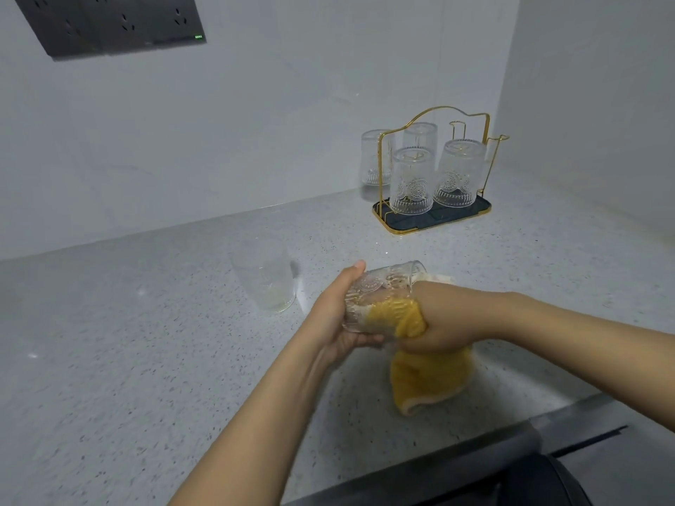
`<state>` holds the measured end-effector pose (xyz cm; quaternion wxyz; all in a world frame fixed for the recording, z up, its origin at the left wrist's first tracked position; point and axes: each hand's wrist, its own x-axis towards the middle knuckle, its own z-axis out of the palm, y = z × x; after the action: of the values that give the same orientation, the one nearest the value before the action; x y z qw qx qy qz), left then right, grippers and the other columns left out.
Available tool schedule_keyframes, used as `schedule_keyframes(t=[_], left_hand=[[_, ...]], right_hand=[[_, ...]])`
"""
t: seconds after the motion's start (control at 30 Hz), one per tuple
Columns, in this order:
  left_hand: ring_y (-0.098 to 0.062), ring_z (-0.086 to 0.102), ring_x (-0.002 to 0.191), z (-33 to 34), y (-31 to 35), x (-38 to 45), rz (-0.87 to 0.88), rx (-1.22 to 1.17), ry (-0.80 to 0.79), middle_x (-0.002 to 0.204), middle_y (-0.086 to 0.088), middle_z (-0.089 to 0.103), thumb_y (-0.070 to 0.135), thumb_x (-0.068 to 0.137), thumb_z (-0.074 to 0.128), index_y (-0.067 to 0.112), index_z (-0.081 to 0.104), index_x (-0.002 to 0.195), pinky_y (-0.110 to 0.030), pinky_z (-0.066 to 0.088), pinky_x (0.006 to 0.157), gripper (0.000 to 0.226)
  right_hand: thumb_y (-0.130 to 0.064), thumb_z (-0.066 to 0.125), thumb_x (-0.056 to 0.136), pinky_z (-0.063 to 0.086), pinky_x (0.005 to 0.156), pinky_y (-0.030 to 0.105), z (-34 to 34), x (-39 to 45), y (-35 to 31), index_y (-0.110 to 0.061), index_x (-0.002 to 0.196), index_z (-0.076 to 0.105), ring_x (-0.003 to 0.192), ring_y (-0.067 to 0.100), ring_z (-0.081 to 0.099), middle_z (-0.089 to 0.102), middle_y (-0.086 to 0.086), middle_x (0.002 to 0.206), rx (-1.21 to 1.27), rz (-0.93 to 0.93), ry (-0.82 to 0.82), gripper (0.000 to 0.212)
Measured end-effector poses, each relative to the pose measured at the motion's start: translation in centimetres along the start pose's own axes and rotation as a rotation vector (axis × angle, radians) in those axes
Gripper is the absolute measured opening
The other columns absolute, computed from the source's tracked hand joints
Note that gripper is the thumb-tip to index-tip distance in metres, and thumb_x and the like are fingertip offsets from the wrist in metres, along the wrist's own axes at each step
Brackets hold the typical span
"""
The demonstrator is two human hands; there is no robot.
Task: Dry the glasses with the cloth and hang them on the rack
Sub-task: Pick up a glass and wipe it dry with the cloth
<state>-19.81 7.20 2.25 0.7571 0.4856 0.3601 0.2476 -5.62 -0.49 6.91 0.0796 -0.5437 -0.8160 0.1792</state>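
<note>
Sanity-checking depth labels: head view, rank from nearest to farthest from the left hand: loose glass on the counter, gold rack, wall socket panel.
1. Loose glass, standing on the counter just left of and beyond the left hand.
2. Gold rack, farther back on the right, in the corner.
3. Wall socket panel, high on the back wall, upper left.

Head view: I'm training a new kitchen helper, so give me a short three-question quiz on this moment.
1. True or false: the left hand holds a glass lying on its side.
2. What is the right hand pushing into that glass? A) sponge B) yellow cloth C) paper towel
3. How many glasses already hang upside down on the gold rack, and how many more stand on the counter?

Key:
1. True.
2. B.
3. Four on the rack; one glass on the counter, upright, left of the hands.
</note>
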Motion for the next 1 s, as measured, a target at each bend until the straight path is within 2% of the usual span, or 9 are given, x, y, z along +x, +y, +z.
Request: schedule_keyframes(t=[0.07,0.17,0.27,0.37,0.47,0.63,0.8,0.93,1.0], left_hand=[[-0.028,0.074,0.081,0.0,-0.1,-0.1,0.081,0.000,-0.053,0.097,-0.012,0.076,0.063,0.088,0.051,0.015,0.070,0.109,-0.042,0.061,0.064,0.056],[-0.025,0.067,0.107,0.4,-0.7,-0.1,0.347,0.134,-0.054,0.124,-0.008,0.065,0.070,0.075,0.057,0.031,0.057,0.127,-0.047,0.056,0.090,0.065],[-0.007,0.069,0.093,1.1,-1.2,-0.1,0.544,0.158,0.056,0.108,0.014,0.064,0.057,0.070,0.067,0.048,0.051,0.116,-0.030,0.058,0.078,0.049],[-0.014,0.069,0.085,1.0,-1.1,0.1,0.470,0.009,0.083,0.094,0.008,0.071,0.056,0.071,0.068,0.032,0.063,0.103,-0.034,0.057,0.071,0.040],[-0.025,0.071,0.090,0.8,-0.3,-0.1,0.243,-0.140,-0.035,0.107,-0.014,0.072,0.052,0.083,0.063,0.012,0.070,0.112,-0.039,0.059,0.073,0.049],[-0.023,0.071,0.098,0.1,0.4,-0.2,0.038,-0.256,-0.172,0.119,-0.012,0.070,0.053,0.081,0.056,0.015,0.063,0.126,-0.037,0.059,0.079,0.059],[-0.033,0.060,0.115,-1.5,1.0,-0.7,0.010,-0.129,-0.441,0.131,-0.015,0.062,0.053,0.063,0.082,0.017,0.055,0.134,-0.057,0.047,0.096,0.084],[-0.024,0.068,0.107,-0.8,0.4,-0.9,0.048,-0.110,-0.598,0.118,-0.011,0.070,0.042,0.061,0.089,0.010,0.059,0.124,-0.041,0.056,0.091,0.077],[-0.026,0.068,0.103,-0.1,0.4,-0.8,0.063,-0.143,-0.522,0.116,-0.015,0.068,0.035,0.055,0.093,0.005,0.060,0.124,-0.039,0.057,0.089,0.082]], right_hand=[[-0.016,0.068,0.079,0.050,0.083,0.031,-1.0,0.0,0.8,-0.011,0.104,0.063,0.088,0.021,0.062,0.068,0.005,0.098,0.221,0.064,-0.005,0.026],[0.001,0.069,0.070,0.056,0.072,0.029,-2.9,-0.3,1.7,-0.014,0.096,0.067,0.079,0.017,0.068,0.072,0.002,0.087,0.915,0.171,0.021,0.030],[0.003,0.065,0.064,0.057,0.061,0.028,-3.1,-0.3,2.0,-0.009,0.094,0.069,0.071,0.019,0.069,0.072,0.009,0.083,1.267,0.237,0.033,0.032],[-0.001,0.071,0.070,0.058,0.070,0.030,-2.4,-0.4,1.5,-0.005,0.106,0.065,0.080,0.023,0.069,0.070,0.012,0.094,1.156,0.194,0.019,0.037],[-0.016,0.074,0.075,0.054,0.082,0.029,-2.4,-0.8,1.0,-0.017,0.106,0.065,0.089,0.014,0.068,0.072,0.001,0.099,0.684,0.119,0.081,0.032],[-0.040,0.076,0.068,0.044,0.073,0.012,-3.7,-0.8,0.6,-0.022,0.097,0.065,0.082,-0.001,0.060,0.067,-0.012,0.093,0.159,0.070,0.240,0.036],[-0.040,0.074,0.065,0.045,0.067,0.010,-6.0,-1.3,1.3,-0.029,0.082,0.063,0.076,-0.003,0.062,0.067,-0.016,0.077,0.351,0.007,0.250,0.023],[-0.029,0.081,0.063,0.049,0.069,0.017,-5.5,-0.9,1.4,-0.016,0.087,0.063,0.076,0.006,0.064,0.066,-0.010,0.077,0.538,-0.043,0.176,0.032],[-0.029,0.079,0.061,0.047,0.068,0.014,-4.4,-0.4,1.4,-0.016,0.088,0.061,0.075,0.001,0.062,0.064,-0.009,0.077,0.571,-0.034,0.331,0.035]])
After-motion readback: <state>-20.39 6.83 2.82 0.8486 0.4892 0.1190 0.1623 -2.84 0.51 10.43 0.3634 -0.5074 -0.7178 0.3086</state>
